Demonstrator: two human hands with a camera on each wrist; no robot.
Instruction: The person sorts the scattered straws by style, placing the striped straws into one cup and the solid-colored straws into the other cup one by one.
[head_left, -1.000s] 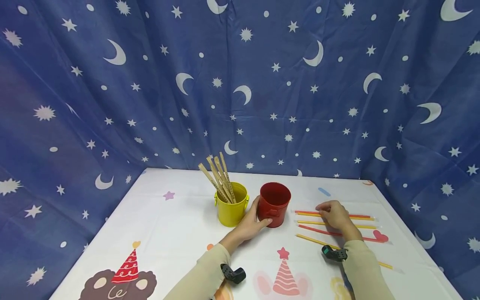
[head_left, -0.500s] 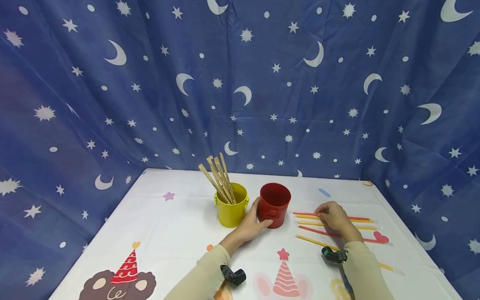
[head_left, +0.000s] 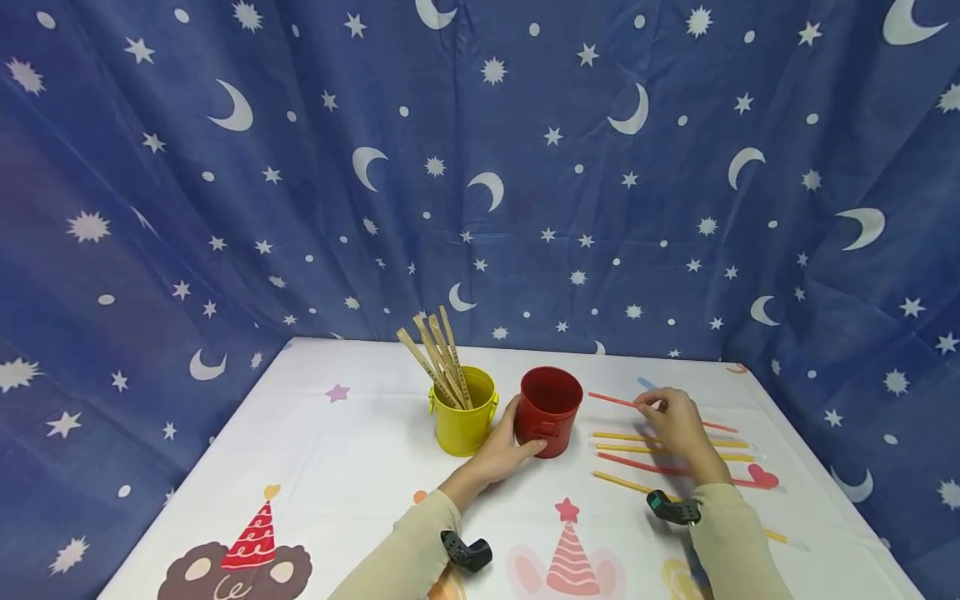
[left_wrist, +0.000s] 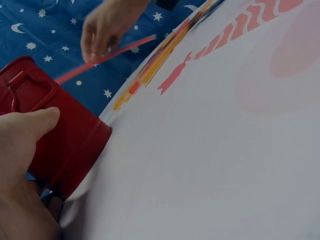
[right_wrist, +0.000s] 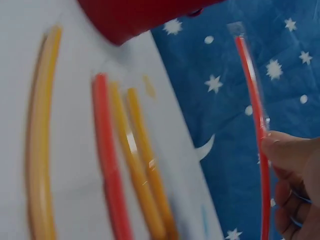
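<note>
In the head view my left hand (head_left: 495,457) holds the side of a small red bucket (head_left: 549,421), which stands upright on the table; the thumb lies across its front near the handle. My right hand (head_left: 673,425) pinches a red straw (head_left: 611,400) in a clear wrapper, raised off the table to the right of the bucket. The right wrist view has the wrapped end of that straw (right_wrist: 254,90) sticking out past the thumb. Below the right hand lie a red straw (head_left: 637,462) and several yellow straws (head_left: 622,481), partly hidden by the hand and forearm.
Left of the red bucket stands a yellow bucket (head_left: 456,433) with several slim tan sticks (head_left: 435,350) leaning in it. A printed white cloth (head_left: 360,450) covers the table. Behind hangs a blue curtain (head_left: 420,208) with moons and stars.
My right hand has drawn the top red straw away from the yellow one beside it and lifted it off the table. The left hand and red bucket have stayed in place.
</note>
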